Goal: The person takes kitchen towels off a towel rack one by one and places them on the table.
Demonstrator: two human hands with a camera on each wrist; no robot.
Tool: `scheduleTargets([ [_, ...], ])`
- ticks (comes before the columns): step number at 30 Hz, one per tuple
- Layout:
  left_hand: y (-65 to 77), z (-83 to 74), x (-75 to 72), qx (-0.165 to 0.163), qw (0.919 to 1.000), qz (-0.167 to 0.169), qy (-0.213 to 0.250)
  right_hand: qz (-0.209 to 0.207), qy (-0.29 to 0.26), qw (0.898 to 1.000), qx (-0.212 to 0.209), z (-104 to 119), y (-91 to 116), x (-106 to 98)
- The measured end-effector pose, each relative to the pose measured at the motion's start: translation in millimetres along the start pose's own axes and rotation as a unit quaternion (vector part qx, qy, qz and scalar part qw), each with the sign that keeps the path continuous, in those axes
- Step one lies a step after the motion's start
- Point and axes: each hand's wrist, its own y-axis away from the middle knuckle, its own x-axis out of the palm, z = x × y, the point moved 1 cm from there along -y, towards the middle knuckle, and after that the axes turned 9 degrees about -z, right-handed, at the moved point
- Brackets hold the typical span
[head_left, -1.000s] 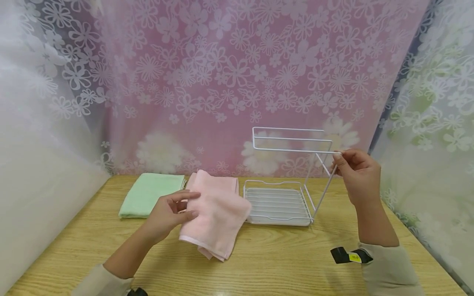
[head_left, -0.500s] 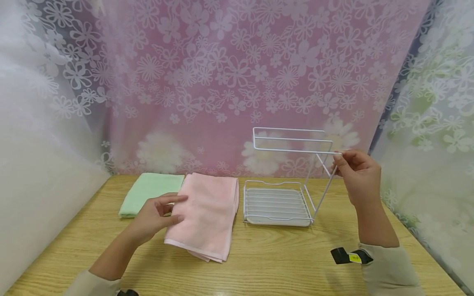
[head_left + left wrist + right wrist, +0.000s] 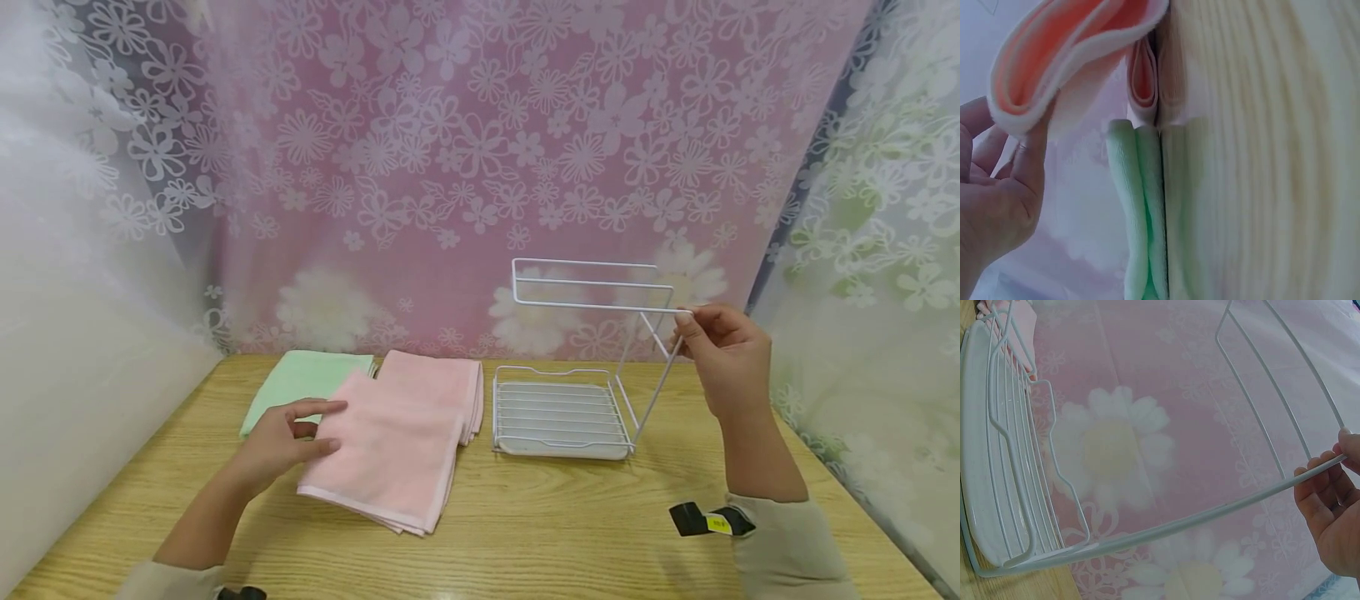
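Note:
My left hand pinches the left folded edge of a folded pink towel. In the left wrist view that towel is raised off the table, its layers bowed apart. Behind it a second folded pink towel lies on the table, partly covered from my viewpoint. A folded light green towel lies to its left, close by my left fingers. With thumb and fingers, my right hand grips the upper right corner of a white wire rack; the right wrist view shows the fingers around its rod.
The rack's lower shelf sits over a white tray on the wood-grain table. A pink flowered curtain closes off the back, with pale sheets along the sides.
My left hand has carried the held pink towel leftward, away from the rack. The towel's bent right part has flattened, uncovering the other pink towel. My right hand and the rack stay put.

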Motion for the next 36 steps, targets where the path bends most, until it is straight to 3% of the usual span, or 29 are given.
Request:
scheduleTargets([
  [6, -0.9, 7.2, -12.5, -0.011, 0.9988, -0.01, -0.046, -0.001, 0.004, 1.0, -0.001, 0, 0, 0],
  [15, -3.7, 18.7, -26.9, -0.005, 0.9943, 0.007, -0.106, -0.001, 0.003, 1.0, 0.001, 0, 0, 0],
  [25, -8.4, 33.0, -39.9, -0.044, 0.9965, 0.059, -0.04, 0.001, 0.018, 1.0, 0.013, 1, 0, -2],
  [31, -12.0, 37.7, -43.1, -0.041, 0.9952, 0.083, -0.034, -0.003, 0.016, 1.0, 0.012, 1, 1, -2],
  [36, -12.0, 41.6, -45.3, -0.035, 0.9956, 0.073, -0.048, 0.006, -0.005, 1.0, -0.001, -3, 1, -3],
])
